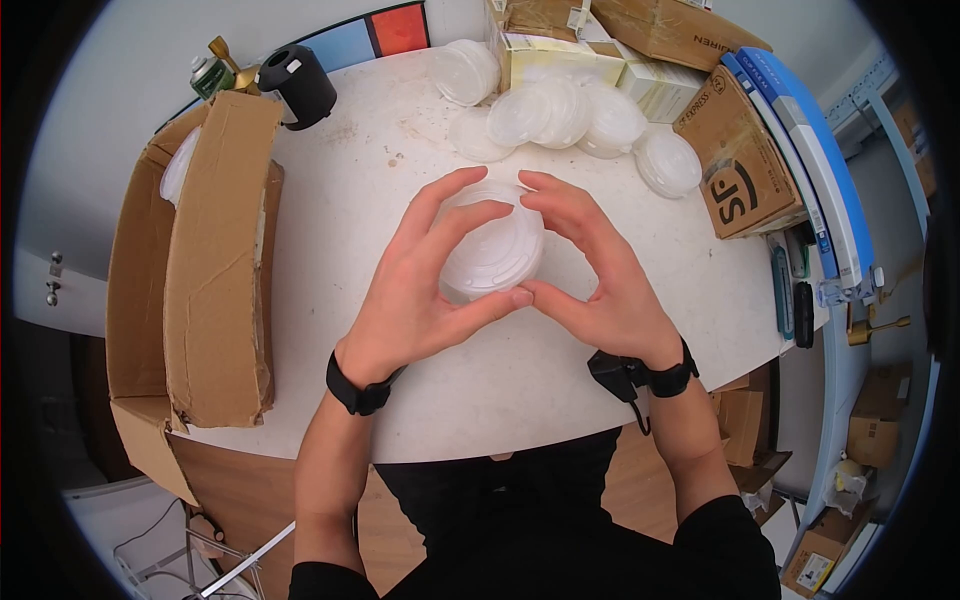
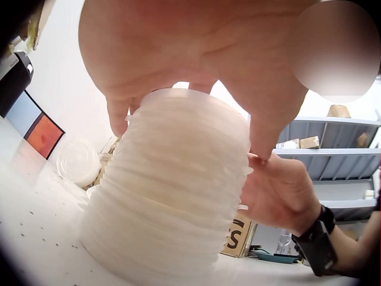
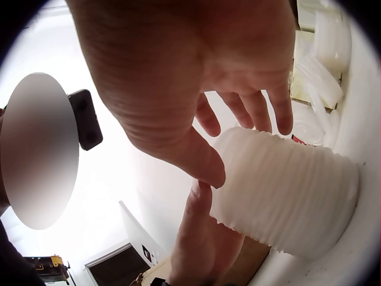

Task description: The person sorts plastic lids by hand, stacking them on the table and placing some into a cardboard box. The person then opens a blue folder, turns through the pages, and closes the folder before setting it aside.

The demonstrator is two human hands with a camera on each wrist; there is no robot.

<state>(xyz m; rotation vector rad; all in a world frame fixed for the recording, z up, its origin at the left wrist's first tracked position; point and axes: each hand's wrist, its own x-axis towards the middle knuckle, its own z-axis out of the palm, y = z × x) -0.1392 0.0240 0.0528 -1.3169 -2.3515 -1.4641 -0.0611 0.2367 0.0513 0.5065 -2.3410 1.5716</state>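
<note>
Stack of translucent lids [image 1: 492, 250]: where does it stand?

— On the white table [image 1: 330, 300], directly before me and between my two hands. Seen from the side in the left wrist view, its rims lie piled closely one over another.

— What occupies the left margin?

— A long, open cardboard box [image 1: 222, 260], with a pale lid [image 1: 180, 165] partly visible inside. Just beside its far end stands a black canister [image 1: 305, 90].

— Next, your left hand [image 1: 415, 265]?

— Its fingers, bent and somewhat apart from one another, curve round the left and far side of the stack's upper end. My thumb runs along the near side, its tip meeting the other thumb. A black band [image 1: 345, 385] circles the wrist.

— What lies beyond the stack?

— Loose lids [image 1: 540, 110], overlapping in a group toward the far edge.

— And your right hand [image 1: 605, 265]?

— It mirrors the left: my fingers arch round the far right side, the thumb closing the near side. How firmly either hand presses, I cannot tell.

— The right margin?

— A brown carton [image 1: 735, 155] marked "SF", upright, and just beside it blue binders [image 1: 800, 120].
</note>
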